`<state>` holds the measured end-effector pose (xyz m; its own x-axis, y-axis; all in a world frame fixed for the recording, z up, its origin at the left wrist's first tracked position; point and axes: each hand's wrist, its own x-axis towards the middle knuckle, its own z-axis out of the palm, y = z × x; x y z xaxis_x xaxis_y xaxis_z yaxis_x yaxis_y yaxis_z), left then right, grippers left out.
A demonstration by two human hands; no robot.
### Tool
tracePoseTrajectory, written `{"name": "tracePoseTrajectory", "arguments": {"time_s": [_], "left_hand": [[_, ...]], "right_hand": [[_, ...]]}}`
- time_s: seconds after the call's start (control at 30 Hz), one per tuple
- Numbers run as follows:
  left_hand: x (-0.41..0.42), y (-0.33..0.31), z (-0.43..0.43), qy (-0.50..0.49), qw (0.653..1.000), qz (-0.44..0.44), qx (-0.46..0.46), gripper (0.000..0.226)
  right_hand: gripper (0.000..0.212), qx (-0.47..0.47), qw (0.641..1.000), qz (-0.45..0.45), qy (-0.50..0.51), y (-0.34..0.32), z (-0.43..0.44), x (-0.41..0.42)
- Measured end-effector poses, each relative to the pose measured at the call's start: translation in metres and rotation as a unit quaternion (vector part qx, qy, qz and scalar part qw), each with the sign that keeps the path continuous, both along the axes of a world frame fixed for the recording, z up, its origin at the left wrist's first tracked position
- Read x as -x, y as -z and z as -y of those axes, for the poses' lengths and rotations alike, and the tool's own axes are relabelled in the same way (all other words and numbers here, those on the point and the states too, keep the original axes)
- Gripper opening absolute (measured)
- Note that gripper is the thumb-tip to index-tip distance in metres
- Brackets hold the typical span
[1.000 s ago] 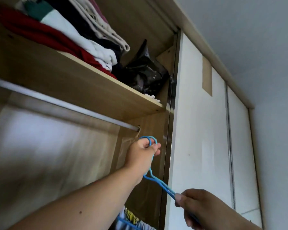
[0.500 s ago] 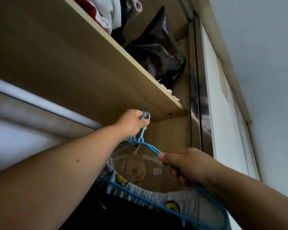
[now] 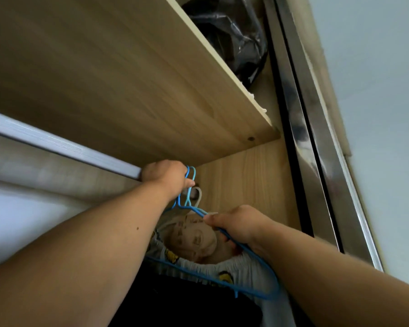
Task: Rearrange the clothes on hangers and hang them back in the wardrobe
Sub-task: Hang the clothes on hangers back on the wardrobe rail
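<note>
My left hand (image 3: 167, 174) is raised to the right end of the silver wardrobe rail (image 3: 57, 143), fingers closed round the hooks of the blue hangers (image 3: 190, 178). My right hand (image 3: 239, 226) grips the sloping shoulder of a blue hanger (image 3: 257, 256) lower down. A light garment with a gathered waistband and yellow prints (image 3: 224, 272) hangs on the hanger's bottom bar, with dark cloth (image 3: 187, 305) under it. A pale hook (image 3: 198, 194) sits just behind the blue hooks. Whether the hooks rest on the rail is hidden by my left hand.
A wooden shelf (image 3: 132, 81) lies close above the rail. A black plastic bag (image 3: 234, 36) sits on it at the right. The wardrobe's wooden side wall (image 3: 250, 180) is just right of the hooks, then the metal sliding-door track (image 3: 316, 142).
Both hands have lifted the hangers up and further into the wardrobe, from below the rail's end to right against it. The view has tilted upward; the folded clothes on the shelf have left the frame.
</note>
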<state>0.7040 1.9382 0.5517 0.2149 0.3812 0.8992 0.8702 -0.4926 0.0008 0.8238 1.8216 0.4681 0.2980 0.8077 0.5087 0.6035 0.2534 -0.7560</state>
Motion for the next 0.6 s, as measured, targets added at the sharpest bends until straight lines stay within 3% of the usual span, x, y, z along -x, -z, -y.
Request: {"name": "tracePoseTrajectory", "arguments": {"time_s": [0.2,0.4,0.6], "left_hand": [[-0.007,0.01,-0.004,-0.105,0.992,-0.039,-0.059,0.046],[0.0,0.021,-0.006,-0.133,0.981,-0.103,-0.099,0.044],[0.001,0.033,0.0,-0.136,0.985,-0.064,-0.086,0.04]], "right_hand": [[0.03,0.034,0.999,0.032,0.009,0.013,-0.014,0.0],[0.026,0.074,0.994,0.072,0.027,0.017,-0.01,-0.003],[0.058,0.043,0.978,0.2,0.05,0.028,-0.014,-0.006]]}}
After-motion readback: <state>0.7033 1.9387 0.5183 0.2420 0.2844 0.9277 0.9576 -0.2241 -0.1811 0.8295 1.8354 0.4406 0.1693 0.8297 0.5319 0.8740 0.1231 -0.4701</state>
